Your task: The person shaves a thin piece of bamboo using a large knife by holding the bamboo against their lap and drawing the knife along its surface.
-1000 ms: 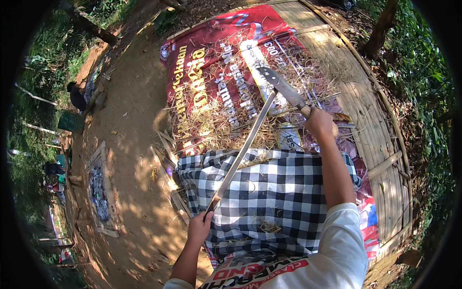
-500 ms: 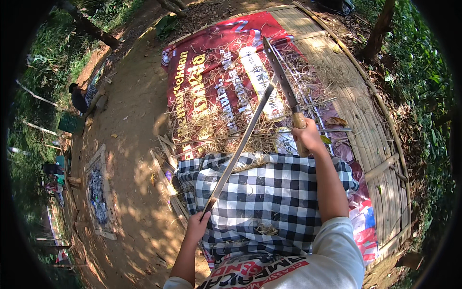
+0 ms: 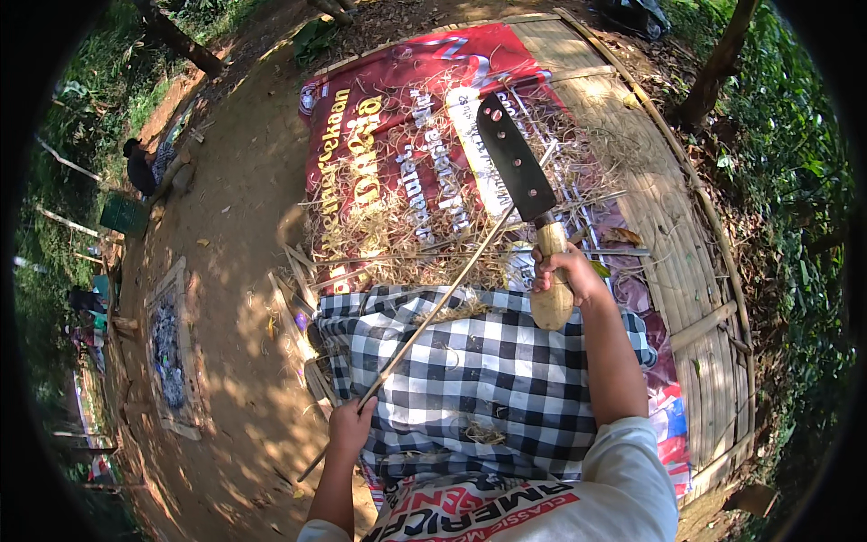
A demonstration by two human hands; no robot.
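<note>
My left hand (image 3: 349, 426) is closed around the lower part of a long thin bamboo strip (image 3: 432, 318). The strip slants up to the right, and its far part passes by the knife blade, where I cannot tell if they touch. In my right hand (image 3: 574, 275) is the thick pale wooden handle of a broad knife (image 3: 514, 155). Its dark blade points away from me with the flat face showing and several holes along it. A black-and-white checked cloth (image 3: 452, 379) covers my lap, with a small clump of shavings on it.
A red banner (image 3: 361, 154) strewn with curled shavings (image 3: 397, 244) lies before me on a bamboo-slat platform (image 3: 664, 199). To the left, on bare dirt, is a framed ash pit (image 3: 169, 348). Farther off, a person (image 3: 140, 170) sits near a green container (image 3: 124, 214). Trees stand around.
The knife has rolled from nearly edge-on to showing its broad face, and its tip has lowered slightly nearer me. The strip has turned to look thinner, and its near end now shows beyond my left hand.
</note>
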